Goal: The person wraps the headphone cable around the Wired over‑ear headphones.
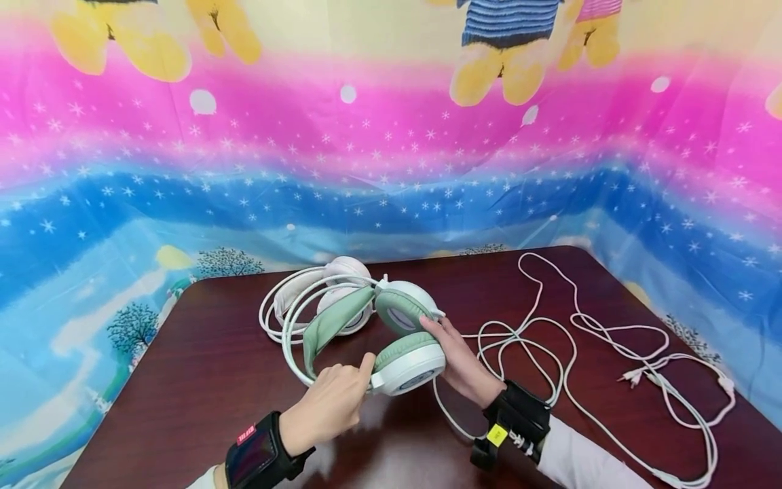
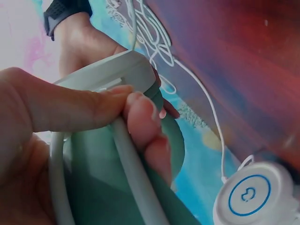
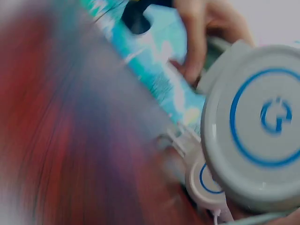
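Wristband (image 1: 259, 448) in black with a red tag sits closest to my head camera, and a second wristband (image 1: 519, 411) with a yellow label circles the right wrist. Just beyond them, on my left wrist feed, I see the left hand (image 1: 332, 401) pinching a white hoop (image 2: 139, 185) of the green-padded headset (image 1: 336, 319) between thumb and fingers, right beside the near ear cup (image 1: 406, 377). The right hand (image 1: 458, 360) holds the same headset from the other side, one digit lying at the far ear cup (image 1: 406, 302); its other fingers are mostly behind the near cup and my right wrist feed is blurred, so I can't fairly tell how they lie. The headset is tilted and held above the dark red table (image 1: 244, 380), its cups toward the right and its hoops toward the left. Past it, partly hidden by it, a white headset (image 1: 347, 268) rests on the tabletop. Off to the right, I have white cable (image 1: 573, 353) in loose loops, with its plugs (image 1: 635, 375) near the table's right edge. Farthest back, a pink and blue cloth (image 1: 391, 156) printed with snowflakes surrounds the table.
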`<state>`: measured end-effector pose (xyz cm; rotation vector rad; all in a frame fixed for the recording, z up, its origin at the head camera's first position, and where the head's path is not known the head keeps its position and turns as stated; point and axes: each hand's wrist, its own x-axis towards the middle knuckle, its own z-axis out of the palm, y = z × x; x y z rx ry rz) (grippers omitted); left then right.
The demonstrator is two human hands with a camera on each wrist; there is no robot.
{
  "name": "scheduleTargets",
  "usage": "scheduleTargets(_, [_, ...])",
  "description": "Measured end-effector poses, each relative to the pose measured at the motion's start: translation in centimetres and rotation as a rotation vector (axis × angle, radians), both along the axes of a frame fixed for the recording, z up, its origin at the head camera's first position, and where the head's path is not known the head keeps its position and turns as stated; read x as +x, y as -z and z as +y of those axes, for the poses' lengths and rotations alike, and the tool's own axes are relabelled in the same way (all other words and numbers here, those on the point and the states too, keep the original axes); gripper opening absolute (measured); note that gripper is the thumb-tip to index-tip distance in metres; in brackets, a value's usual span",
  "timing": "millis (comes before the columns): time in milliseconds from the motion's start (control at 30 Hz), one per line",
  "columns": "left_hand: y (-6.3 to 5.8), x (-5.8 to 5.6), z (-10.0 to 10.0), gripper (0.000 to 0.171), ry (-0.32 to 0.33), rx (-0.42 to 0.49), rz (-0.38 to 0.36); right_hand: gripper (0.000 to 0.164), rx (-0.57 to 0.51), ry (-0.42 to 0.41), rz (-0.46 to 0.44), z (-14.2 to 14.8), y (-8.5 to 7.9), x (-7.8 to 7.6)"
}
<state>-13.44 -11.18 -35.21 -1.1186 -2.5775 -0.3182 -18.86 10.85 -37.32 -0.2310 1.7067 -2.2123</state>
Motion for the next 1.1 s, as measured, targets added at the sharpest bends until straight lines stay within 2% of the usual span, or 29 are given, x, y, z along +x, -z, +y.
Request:
scheduleTargets(133, [-0.5, -0.4, 0.6, 0.046, -0.023, -0.031, 0.037, 0.057, -0.056, 0.056, -0.004, 0.1, -0.5, -1.0])
scheduleTargets(333, [-0.7, -0.8, 1.3, 0.044, -0.013, -0.039, 0.073, 0.054, -0.102, -0.011, 0.046, 1.0, -0.9, -1.9])
scheduleTargets(467, [-0.9, -0.9, 1.6, 0.040, -0.023, -0.065, 0.108, 0.051, -0.073, 0.063, 0.042, 1.0, -0.5, -1.9])
scheduleTargets(533, [-1.0, -1.0, 1.6, 0.039, -0.020, -0.086, 0.167, 0.049, -0.060, 0.133, 0.024, 0.8, -0.3, -2.0])
scheduleTargets(633, [-1.1, -1.4, 1.6, 0.038, 0.001, -0.121, 0.315, 0.049, -0.064, 0.209, 0.000, 0.7, -0.2, -2.1])
scheduleTargets(700, [-1.2, -1.8, 1.4, 0.038, 0.025, -0.126, 0.428, 0.048, -0.068, 0.241, -0.012, 0.7, -0.1, -2.1])
scheduleTargets(767, [-1.2, -2.1, 1.2, 0.040, 0.046, -0.122, 0.504, 0.046, -0.080, 0.252, -0.014, 0.8, -0.2, -2.1])
scheduleTargets(1000, [-0.9, -2.5, 0.4, 0.039, 0.057, -0.067, 0.616, 0.029, -0.179, 0.308, -0.052, 1.1, -0.5, -2.3])
scheduleTargets(1100, [-0.5, -2.6, 0.3, 0.049, 0.008, 0.020, 0.643, 0.027, -0.195, 0.327, -0.057, 1.1, -0.9, -2.4])
